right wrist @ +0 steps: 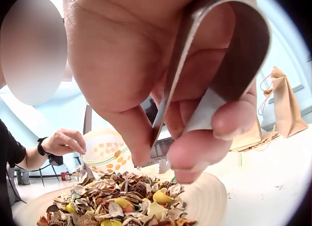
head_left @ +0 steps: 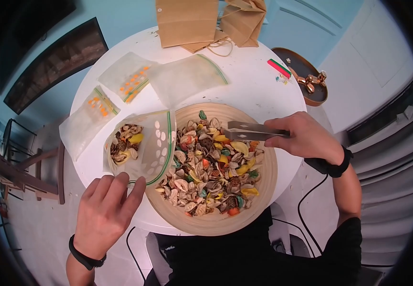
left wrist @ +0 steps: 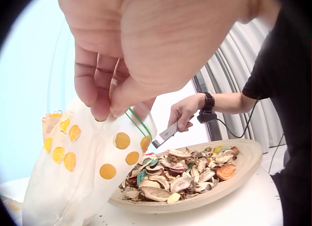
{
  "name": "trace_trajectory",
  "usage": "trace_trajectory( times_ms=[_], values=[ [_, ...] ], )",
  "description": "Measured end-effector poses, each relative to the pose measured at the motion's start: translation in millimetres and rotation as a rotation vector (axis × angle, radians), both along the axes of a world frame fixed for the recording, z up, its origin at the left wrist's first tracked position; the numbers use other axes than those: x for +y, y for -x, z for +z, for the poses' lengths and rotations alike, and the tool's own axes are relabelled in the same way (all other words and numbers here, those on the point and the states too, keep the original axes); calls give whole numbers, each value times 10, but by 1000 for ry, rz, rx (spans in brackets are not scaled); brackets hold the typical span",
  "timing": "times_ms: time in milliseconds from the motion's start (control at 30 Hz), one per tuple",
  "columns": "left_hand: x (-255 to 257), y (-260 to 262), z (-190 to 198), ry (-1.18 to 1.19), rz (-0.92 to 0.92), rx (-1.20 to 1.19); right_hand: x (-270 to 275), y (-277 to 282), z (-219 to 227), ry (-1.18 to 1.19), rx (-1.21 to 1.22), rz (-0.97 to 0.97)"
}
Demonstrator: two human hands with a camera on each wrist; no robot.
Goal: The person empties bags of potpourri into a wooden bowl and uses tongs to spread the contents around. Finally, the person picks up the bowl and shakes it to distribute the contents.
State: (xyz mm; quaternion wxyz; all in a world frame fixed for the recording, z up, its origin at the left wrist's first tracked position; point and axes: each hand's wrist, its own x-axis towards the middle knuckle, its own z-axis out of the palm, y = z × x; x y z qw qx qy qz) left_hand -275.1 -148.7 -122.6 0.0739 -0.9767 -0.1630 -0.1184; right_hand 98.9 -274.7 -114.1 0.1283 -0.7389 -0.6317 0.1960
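Observation:
My left hand (head_left: 108, 207) pinches the near edge of a clear zip bag (head_left: 137, 143) with a green seal and printed dots; the bag's mouth faces the wooden plate (head_left: 263, 190). Some potpourri (head_left: 126, 143) lies inside the bag. A large heap of dried potpourri (head_left: 211, 167), with pale pods, cones and yellow, green and orange pieces, covers most of the round plate. Metal tongs (head_left: 251, 129) are held between the thumb and fingers of my right hand (head_left: 306, 136), their tips over the heap's far right side. In the left wrist view the tongs point down toward the heap.
More zip bags (head_left: 192, 78) lie flat at the far left of the white round table (head_left: 287, 95). Brown paper bags (head_left: 187, 24) stand at the back. A red and green strip (head_left: 279, 68) lies near the right edge, beside a tray (head_left: 317, 100) with a shiny balloon-dog figure (head_left: 311, 81).

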Motion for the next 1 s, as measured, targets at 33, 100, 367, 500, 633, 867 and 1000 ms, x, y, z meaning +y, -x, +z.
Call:
trace_trajectory(
  times_ms=[33,100,367,500,633,867,1000],
  values=[
    [23,6,3,-35,-33,5,-4,-11,3,1,-1,1],
    [20,14,3,-68,-65,5,-25,-60,13,113,-110,22],
    [-6,18,-9,-8,-5,-23,-265,-74,102,123,-277,107],
    [-4,-5,10,-8,-5,-12,-242,-182,-125,126,-248,141],
    [23,-32,10,-49,-57,3,-108,-163,-155,224,-168,118],
    [-28,-85,-16,-34,-12,-27,67,-158,-143,402,65,123],
    [-22,-76,-15,-19,0,-18,45,-129,-83,510,25,136]
  ],
)
